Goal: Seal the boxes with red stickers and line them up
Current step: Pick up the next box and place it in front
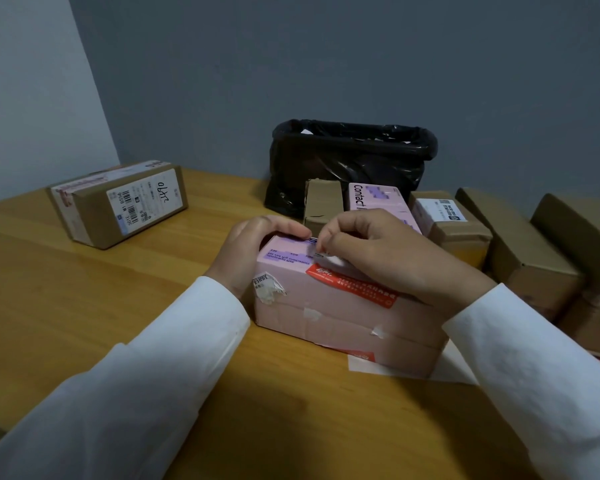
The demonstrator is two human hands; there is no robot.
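A wooden bench (84, 289) fills the lower frame. At centre a pink box (343, 317) sits on a white sheet (454, 368). At upper left lies a brown labelled box (118, 206). A black bag-lined bin (347, 161) stands at the back, and a row of boxes (465, 230) runs toward the right edge.

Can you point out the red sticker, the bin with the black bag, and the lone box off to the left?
Red sticker (352, 285): head view, its middle.
Bin (347, 161): head view, bag's front.
Lone box (118, 204): head view, white label.
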